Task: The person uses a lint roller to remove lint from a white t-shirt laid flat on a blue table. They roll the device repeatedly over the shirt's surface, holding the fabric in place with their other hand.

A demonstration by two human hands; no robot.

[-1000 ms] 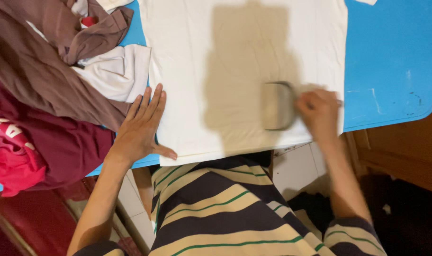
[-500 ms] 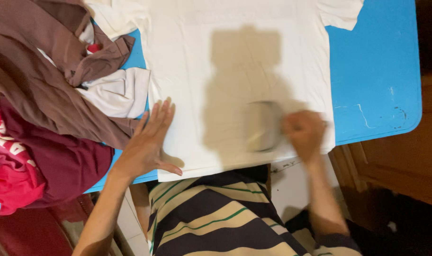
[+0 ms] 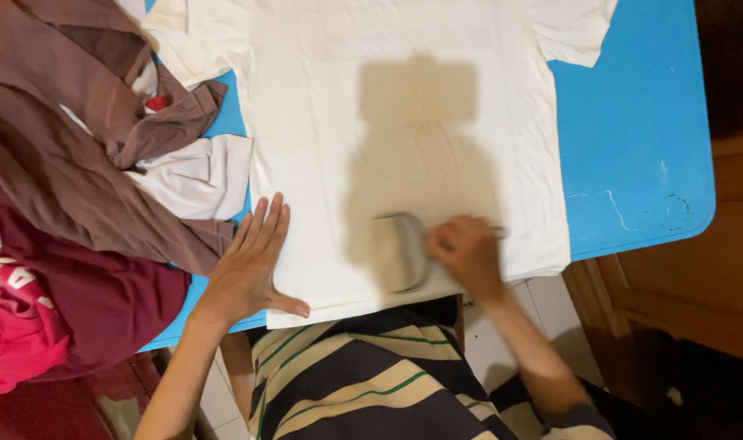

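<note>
Cream shirt (image 3: 371, 122) lies flat; left hand (image 3: 249, 269) splayed, right hand (image 3: 465, 253) gripping metal pan (image 3: 400, 253).

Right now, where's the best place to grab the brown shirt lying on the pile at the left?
Probably the bunched fold of the brown shirt near the white cloth, coming from the right over the blue table. The fabric stands up in ridges there, loose and uncovered.

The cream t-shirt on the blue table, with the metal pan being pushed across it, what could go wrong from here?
The right hand slides the metal pan near the hem at the table edge; it might run off. The left hand lies flat on the cream t-shirt close to the pan's path, so contact looks possible. The pile of brown clothes crowds the left sleeve and may get caught.
</note>
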